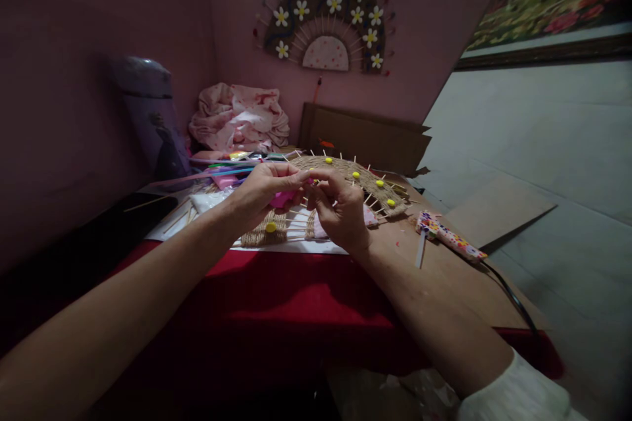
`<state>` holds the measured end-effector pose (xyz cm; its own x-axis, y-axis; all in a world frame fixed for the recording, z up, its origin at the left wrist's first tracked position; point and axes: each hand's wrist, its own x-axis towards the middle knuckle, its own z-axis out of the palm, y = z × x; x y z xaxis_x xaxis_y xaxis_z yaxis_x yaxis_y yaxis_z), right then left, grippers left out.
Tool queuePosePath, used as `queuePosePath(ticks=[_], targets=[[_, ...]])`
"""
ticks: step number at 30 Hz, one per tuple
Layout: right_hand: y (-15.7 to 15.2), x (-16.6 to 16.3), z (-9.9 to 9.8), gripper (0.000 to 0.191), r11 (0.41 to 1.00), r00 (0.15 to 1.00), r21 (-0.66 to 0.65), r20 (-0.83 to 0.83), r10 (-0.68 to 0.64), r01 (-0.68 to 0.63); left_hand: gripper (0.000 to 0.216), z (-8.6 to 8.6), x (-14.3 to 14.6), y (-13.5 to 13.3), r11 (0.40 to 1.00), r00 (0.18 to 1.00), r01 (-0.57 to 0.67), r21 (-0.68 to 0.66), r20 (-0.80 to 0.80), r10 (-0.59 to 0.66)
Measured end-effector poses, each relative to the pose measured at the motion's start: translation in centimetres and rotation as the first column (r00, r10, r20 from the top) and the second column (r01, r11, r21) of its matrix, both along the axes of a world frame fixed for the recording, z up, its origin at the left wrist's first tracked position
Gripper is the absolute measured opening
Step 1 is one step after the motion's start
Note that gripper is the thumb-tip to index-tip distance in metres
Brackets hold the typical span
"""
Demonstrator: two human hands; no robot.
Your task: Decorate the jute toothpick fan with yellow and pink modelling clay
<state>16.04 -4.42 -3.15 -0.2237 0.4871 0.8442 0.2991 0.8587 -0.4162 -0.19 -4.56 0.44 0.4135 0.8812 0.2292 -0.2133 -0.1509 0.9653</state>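
Though pink-walled rm (237, 20) dim, hands (259, 194) (340, 207) in pinch on pink pc (282, 199) above red-clothed tbl (281, 289).

A framed flower painting (567, 0) is hanging in the upper right of the frame, above pale tiles (533, 125). At upper centre, a half-round ornament (320, 3) with white, yellow-centred flowers is hanging on a pink wall (424, 6). Left of centre, a pink patterned cloth (239, 117) is lying bunched up; farther left, a purple cylinder (153, 115) is standing. Brown cardboard (363, 138) is standing on edge right of centre.
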Motion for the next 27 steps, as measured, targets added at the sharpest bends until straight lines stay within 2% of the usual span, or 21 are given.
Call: queuePosePath(ticks=[22, 27], targets=[[0.16, 0.13, -0.09, 0.014, 0.999, 0.994, 0.004, 0.09, -0.054, 0.054, 0.037, -0.09, 0.0, 0.29, 0.996, 0.997, -0.025, 0.081, -0.065, 0.03], [0.08, 0.09, -0.07, 0.015, 0.995, 0.988, -0.034, 0.127, -0.086, 0.091, 0.039, 0.16, 0.14, -0.01, 0.99, 0.987, -0.083, 0.113, -0.131, 0.098]])
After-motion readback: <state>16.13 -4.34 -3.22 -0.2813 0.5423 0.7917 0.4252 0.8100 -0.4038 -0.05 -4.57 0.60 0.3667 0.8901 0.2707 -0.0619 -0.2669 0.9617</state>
